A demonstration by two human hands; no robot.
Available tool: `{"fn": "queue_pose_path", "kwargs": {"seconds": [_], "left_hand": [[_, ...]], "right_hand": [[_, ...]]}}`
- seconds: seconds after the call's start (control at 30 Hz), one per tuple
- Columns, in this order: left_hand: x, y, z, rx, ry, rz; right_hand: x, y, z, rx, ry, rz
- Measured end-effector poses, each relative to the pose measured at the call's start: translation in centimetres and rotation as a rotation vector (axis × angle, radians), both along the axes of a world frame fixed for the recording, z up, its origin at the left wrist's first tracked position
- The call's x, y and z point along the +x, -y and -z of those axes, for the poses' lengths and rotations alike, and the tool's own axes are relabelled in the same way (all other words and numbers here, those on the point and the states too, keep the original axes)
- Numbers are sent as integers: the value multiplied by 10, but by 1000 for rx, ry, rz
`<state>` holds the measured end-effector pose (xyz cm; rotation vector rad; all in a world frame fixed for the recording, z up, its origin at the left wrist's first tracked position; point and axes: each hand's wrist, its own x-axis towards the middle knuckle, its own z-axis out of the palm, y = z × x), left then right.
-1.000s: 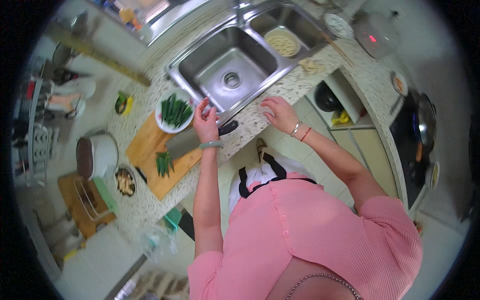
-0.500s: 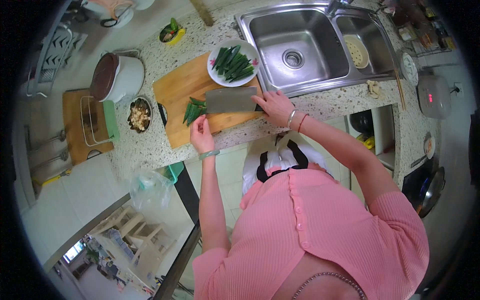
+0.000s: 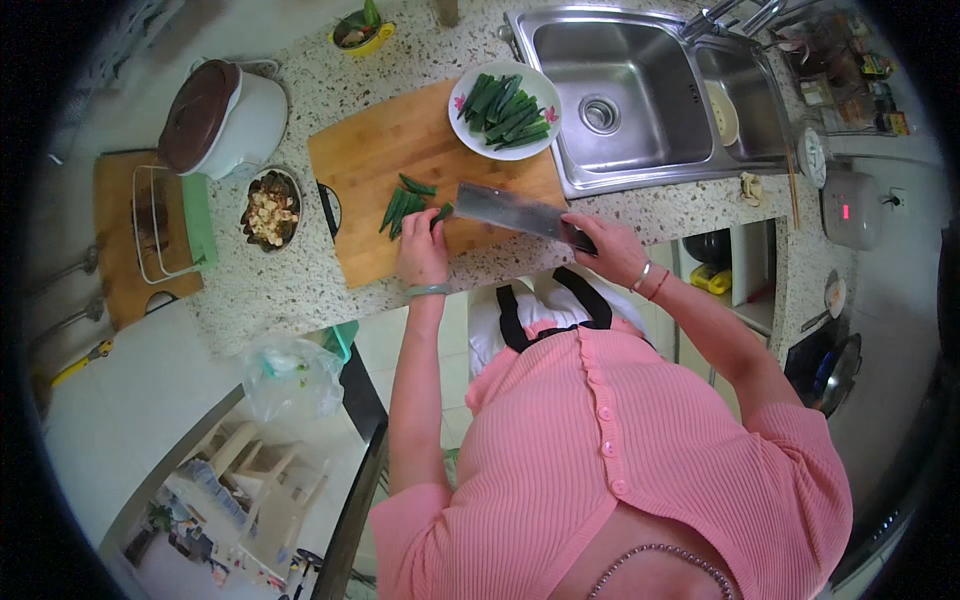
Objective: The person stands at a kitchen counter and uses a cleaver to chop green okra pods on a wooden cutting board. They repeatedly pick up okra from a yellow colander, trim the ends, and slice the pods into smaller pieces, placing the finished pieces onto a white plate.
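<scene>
My right hand (image 3: 612,250) is closed around the dark handle of a cleaver (image 3: 510,212). The broad blade is tilted over the wooden cutting board (image 3: 375,150), its far end pointing left. My left hand (image 3: 422,258) lies at the board's near edge, fingers pinched on a green vegetable piece (image 3: 443,212) beside the blade's end. Just past those fingers is a small pile of dark green cut pieces (image 3: 400,208). On the board's far right corner, a white plate with pink flowers (image 3: 470,135) holds many similar long green pieces (image 3: 510,108).
A steel double sink (image 3: 620,100) lies to the right. Left of the board are a bowl of chopped pale food (image 3: 270,212) and a white pot with a brown lid (image 3: 240,115). A yellow cup (image 3: 375,40) stands behind. A clear plastic bag (image 3: 290,380) hangs at the counter's front.
The cleaver has moved away from the pile and now slants down to the right, with my right hand lower. My left hand has come to a piece beside the blade. The view has shifted slightly.
</scene>
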<state>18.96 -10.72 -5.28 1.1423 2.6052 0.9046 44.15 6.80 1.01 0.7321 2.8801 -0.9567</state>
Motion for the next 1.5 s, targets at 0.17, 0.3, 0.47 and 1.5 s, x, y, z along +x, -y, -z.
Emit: {"fn": "queue_pose_path", "kwargs": {"seconds": [0.17, 0.3, 0.47, 1.5], "left_hand": [[17, -12, 17, 168, 36, 181], [31, -22, 21, 344, 189, 112], [42, -25, 24, 428, 184, -33], [28, -29, 16, 376, 9, -25]], "right_hand": [[6, 2, -9, -293, -167, 207], [-27, 1, -29, -149, -8, 237], [-24, -2, -6, -65, 116, 142], [-5, 2, -10, -265, 279, 131]]}}
